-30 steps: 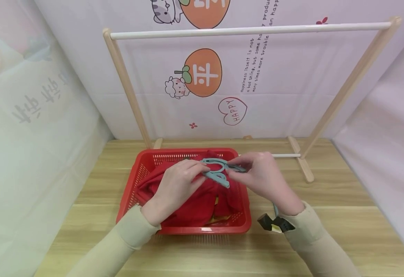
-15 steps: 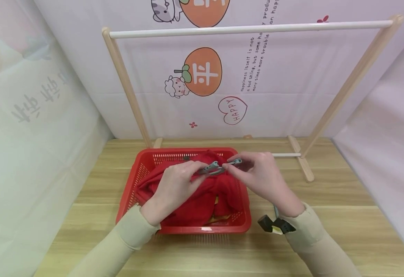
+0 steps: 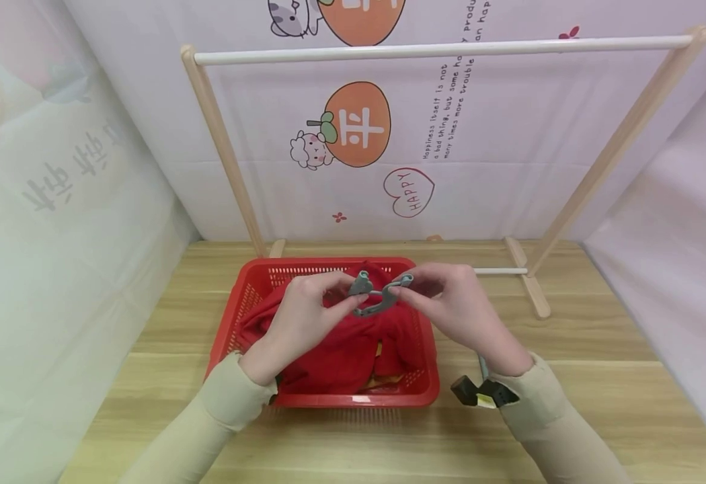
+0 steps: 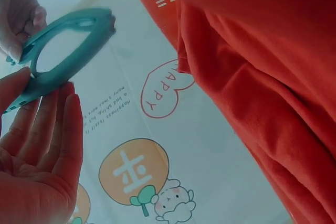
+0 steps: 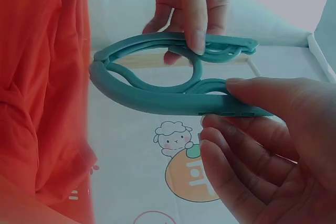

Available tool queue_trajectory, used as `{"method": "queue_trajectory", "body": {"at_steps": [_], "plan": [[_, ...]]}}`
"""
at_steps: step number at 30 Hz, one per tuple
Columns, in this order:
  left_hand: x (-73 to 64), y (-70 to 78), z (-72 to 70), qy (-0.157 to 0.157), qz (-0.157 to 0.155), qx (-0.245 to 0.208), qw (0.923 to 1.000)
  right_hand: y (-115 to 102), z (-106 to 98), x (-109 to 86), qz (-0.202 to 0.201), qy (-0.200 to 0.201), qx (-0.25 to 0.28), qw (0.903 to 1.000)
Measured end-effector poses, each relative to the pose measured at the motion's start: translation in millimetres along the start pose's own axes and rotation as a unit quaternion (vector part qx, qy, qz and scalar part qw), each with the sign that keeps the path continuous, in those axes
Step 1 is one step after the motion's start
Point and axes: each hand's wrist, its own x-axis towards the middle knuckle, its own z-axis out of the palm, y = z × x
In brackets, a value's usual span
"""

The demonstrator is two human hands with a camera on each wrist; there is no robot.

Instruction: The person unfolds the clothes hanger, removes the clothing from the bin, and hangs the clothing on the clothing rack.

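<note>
Over the basket, both hands hold a small teal plastic folding clothes hanger [image 3: 379,308]. My left hand [image 3: 304,312] pinches one of its arms between thumb and fingers. My right hand [image 3: 454,304] pinches the other arm, with the thumb on the near side. The right wrist view shows the two curved hanger arms [image 5: 157,103] meeting at one end, with a loop between them and a gap where the hands grip. Below lies a red garment [image 3: 347,356], bunched in a red plastic basket [image 3: 353,401].
Behind the basket stands a rack with wooden uprights [image 3: 616,151] and a white rod [image 3: 438,50]. Its feet rest on the wooden table [image 3: 607,376]. A printed white cloth [image 3: 486,181] hangs at the back, with pale cloth along both sides.
The hanger has been turned in the hands; its arm ends now point upward and its curved part hangs lower. My left hand has rotated with it, while the right has barely moved.
</note>
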Motion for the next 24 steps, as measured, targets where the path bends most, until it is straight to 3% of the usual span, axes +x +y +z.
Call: {"method": "queue_trajectory", "body": {"at_steps": [7,17,24], "plan": [[1.4,1.0,-0.5,-0.01,-0.012,0.003,0.9999,1,1,2.0,-0.027,-0.002,-0.009,0.9996],[2.3,2.6,-8.2,-0.002,-0.029,-0.025,0.9993,2,-1,3.2,-0.013,0.002,0.02,0.9997],[3.4,0.5,-16.9,0.011,-0.071,-0.053,0.996,4,-7,1.8,0.002,0.005,0.009,0.9999]]}}
